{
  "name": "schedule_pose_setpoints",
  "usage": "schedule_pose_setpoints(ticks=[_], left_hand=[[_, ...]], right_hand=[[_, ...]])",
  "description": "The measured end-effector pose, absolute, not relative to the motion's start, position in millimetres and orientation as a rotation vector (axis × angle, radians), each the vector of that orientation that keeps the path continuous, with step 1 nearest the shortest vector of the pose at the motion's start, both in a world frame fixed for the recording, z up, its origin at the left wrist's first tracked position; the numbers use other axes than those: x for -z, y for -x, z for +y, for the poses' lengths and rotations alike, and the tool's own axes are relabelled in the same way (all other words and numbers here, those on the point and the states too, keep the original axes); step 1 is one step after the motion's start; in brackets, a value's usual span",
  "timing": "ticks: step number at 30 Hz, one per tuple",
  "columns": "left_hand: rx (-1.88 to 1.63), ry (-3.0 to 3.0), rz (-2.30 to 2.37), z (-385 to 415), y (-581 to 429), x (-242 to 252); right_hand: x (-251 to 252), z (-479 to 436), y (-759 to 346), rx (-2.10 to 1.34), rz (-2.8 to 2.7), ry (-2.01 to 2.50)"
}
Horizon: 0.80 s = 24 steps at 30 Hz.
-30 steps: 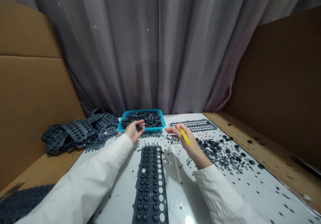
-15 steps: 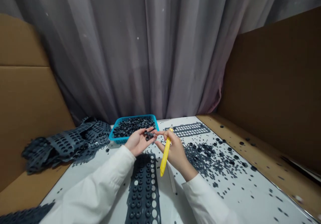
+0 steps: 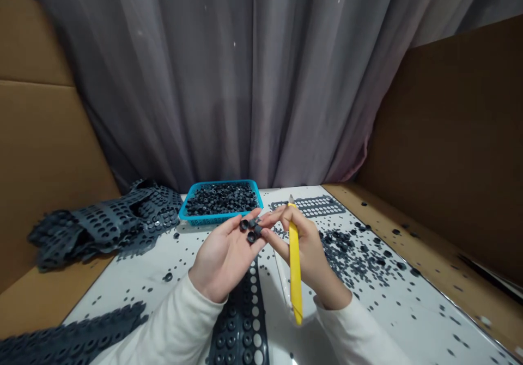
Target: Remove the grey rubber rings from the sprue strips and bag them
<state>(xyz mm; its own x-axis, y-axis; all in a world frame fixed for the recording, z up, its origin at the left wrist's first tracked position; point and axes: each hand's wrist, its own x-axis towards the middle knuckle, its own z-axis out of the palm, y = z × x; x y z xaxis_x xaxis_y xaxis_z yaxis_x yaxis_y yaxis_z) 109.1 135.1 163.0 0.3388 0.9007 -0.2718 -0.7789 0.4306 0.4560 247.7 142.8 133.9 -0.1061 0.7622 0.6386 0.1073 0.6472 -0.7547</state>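
Observation:
My left hand (image 3: 223,256) is palm up and cupped, with a few small dark rubber rings (image 3: 250,230) lying on its fingers. My right hand (image 3: 304,248) meets it from the right. It grips a yellow craft knife (image 3: 295,267) with the blade pointing up, and its thumb and forefinger pinch at the rings. Below both hands lies a dark rubber strip (image 3: 241,327) with rows of round holes, some still filled with rings.
A blue basket (image 3: 186,212) full of dark rings stands behind the hands. Emptied perforated strips (image 3: 106,223) are heaped at the left, another lies at the bottom left. Loose rings (image 3: 355,261) scatter over the white table at the right. Cardboard walls and a grey curtain enclose the table.
My left hand has come back from the basket toward me with rings in its palm. My right hand swung the knife upright and closed in on the left hand's fingers.

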Motion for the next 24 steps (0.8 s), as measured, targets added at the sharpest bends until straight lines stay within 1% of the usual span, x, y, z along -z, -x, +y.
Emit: schedule_pose_setpoints(ticks=[7, 11, 13, 15, 18, 21, 24], left_hand=[[-1.067, -0.254, 0.529, 127.6, -114.0, -165.4], [-1.113, -0.317, 0.552, 134.4, -112.8, -155.2], [-1.22, -0.478, 0.72, 154.3, -108.7, -145.2], [-1.413, -0.83, 1.086, 187.0, -101.6, -135.1], [-1.57, -1.0, 1.297, 246.4, -86.5, -125.7], [-1.541, -1.224, 1.403, 292.7, -71.2, -122.4], [-1.428, -1.415, 1.45, 313.2, -62.1, -120.5]], right_hand=[[-142.3, 133.3, -244.4, -0.659, -1.546, 0.825], [-146.9, 131.8, -246.8, -0.722, -1.467, 0.881], [-149.4, 133.0, -248.9, -0.813, -1.41, 0.919], [-150.3, 135.6, -250.8, -0.95, -1.328, 0.941], [-147.3, 141.1, -252.6, -1.135, -1.192, 0.917], [-143.7, 146.0, -254.7, -1.268, -1.092, 0.863], [-144.8, 147.5, -257.8, -1.346, -1.058, 0.833]])
